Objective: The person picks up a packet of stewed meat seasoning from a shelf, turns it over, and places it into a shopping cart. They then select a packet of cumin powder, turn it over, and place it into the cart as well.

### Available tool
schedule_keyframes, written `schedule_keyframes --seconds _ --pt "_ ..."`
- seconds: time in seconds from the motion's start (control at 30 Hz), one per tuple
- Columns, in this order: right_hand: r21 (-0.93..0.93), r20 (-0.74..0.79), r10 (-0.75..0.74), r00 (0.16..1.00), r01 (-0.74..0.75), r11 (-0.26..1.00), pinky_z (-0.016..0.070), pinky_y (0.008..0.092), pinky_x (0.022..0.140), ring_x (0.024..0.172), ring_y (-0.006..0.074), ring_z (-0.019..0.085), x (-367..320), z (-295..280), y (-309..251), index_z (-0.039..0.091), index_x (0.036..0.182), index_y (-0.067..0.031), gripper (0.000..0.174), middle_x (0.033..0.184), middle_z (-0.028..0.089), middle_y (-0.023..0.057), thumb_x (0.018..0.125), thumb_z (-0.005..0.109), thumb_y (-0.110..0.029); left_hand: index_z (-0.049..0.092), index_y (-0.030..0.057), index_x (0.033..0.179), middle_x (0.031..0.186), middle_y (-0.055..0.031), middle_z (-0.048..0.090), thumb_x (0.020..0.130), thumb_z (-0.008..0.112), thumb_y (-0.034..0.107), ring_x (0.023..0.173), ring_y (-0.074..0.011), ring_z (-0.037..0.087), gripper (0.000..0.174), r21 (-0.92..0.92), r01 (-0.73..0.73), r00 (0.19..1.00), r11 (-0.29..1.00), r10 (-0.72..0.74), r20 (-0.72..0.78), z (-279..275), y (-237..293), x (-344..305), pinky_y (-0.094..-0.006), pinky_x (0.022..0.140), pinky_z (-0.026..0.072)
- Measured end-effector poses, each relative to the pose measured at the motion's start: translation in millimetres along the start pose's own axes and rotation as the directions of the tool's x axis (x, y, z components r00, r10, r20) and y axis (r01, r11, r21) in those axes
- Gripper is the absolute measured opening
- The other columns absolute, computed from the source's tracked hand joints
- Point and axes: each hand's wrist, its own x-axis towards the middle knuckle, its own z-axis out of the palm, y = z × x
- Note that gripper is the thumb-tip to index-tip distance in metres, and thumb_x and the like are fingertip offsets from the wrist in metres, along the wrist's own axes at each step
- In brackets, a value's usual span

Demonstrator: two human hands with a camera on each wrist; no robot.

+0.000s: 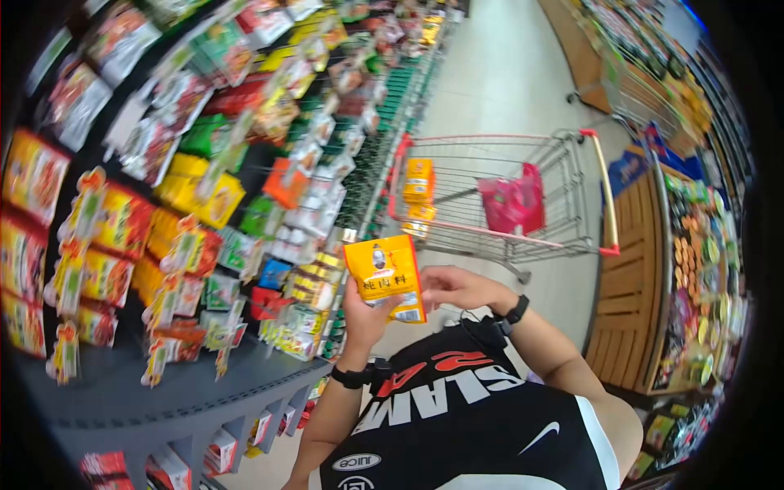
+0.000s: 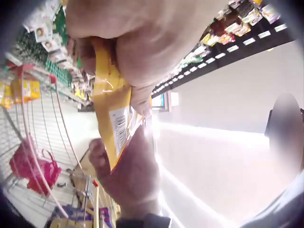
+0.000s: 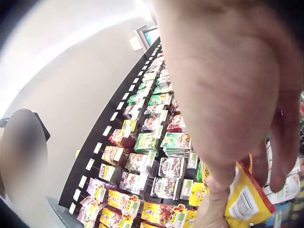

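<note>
A yellow seasoning packet [image 1: 382, 278] with red edges, a portrait and dark printed characters is upright in front of the person's chest. The left hand [image 1: 367, 317] grips its lower left part, the thumb lying across the front. From the left wrist, the packet [image 2: 113, 111] is seen edge-on with its barcode, partly covered by the left hand [image 2: 142, 38]. The right hand [image 1: 467, 290] is at the packet's right edge, fingers loosely bent, fingertips close beside it. In the right wrist view, the right hand [image 3: 228, 95] hides part of the packet [image 3: 247, 199].
A wire shopping cart [image 1: 572, 237] stands ahead, with yellow packets [image 1: 419, 181] and a pink plastic bag [image 1: 514, 200] inside. Racks of hanging packets [image 1: 196, 192] line the left side over a dark shelf [image 1: 163, 392]. At right is a wooden display stand [image 1: 629, 294] with goods.
</note>
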Motion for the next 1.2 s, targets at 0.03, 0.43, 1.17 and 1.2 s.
schedule_keyframes --seconds 0.03,0.43,1.17,1.2 --pt "-0.091 -0.053 -0.013 0.999 0.008 0.996 0.0535 0.0282 0.070 0.076 0.0113 0.064 -5.2 -4.6 0.6 0.061 0.118 -0.0007 0.026 0.091 0.069 0.0068 0.102 0.057 -0.021 0.046 0.0014 0.126 0.116 -0.0112 0.065 0.076 0.085 0.004 0.103 -0.0196 0.068 0.064 -0.002 0.016 0.999 1.000 -0.016 0.028 19.2 -4.8 6.1 -0.0325 0.087 0.0563" --pt "0.250 -0.280 0.150 0.948 -0.079 0.965 0.0510 0.0260 0.079 0.093 0.0080 0.060 -35.5 -94.9 50.1 0.055 0.129 -0.0011 0.030 0.109 0.067 0.0022 0.102 0.056 -0.013 0.042 -0.0002 0.128 0.121 -0.0131 0.061 0.086 0.073 0.002 0.112 -0.0189 0.062 0.053 -0.032 0.223 0.890 0.974 -0.191 0.414 96.8 -17.1 73.1 -0.0331 0.095 0.0521" --pt "0.071 -0.597 0.190 0.779 -0.185 0.980 0.0509 0.0337 0.090 0.103 0.0172 0.063 140.8 -116.6 26.9 0.050 0.133 0.0022 0.035 0.118 0.067 0.0137 0.101 0.055 -0.012 0.044 -0.0007 0.133 0.118 -0.0132 0.064 0.087 0.067 -0.003 0.106 -0.0203 0.066 0.052 0.027 0.256 0.810 0.966 -0.230 0.539 -8.7 -66.4 278.5 -0.0344 0.089 0.0542" --pt "0.112 -0.603 0.198 0.773 -0.163 0.980 0.0510 0.0332 0.090 0.103 0.0158 0.062 147.9 -119.0 30.7 0.050 0.132 0.0023 0.035 0.118 0.066 0.0126 0.102 0.055 -0.014 0.045 -0.0007 0.131 0.114 -0.0134 0.066 0.086 0.068 -0.001 0.103 -0.0206 0.068 0.051 0.080 0.219 0.813 0.973 -0.227 0.536 -12.5 -70.5 284.8 -0.0345 0.087 0.0548"
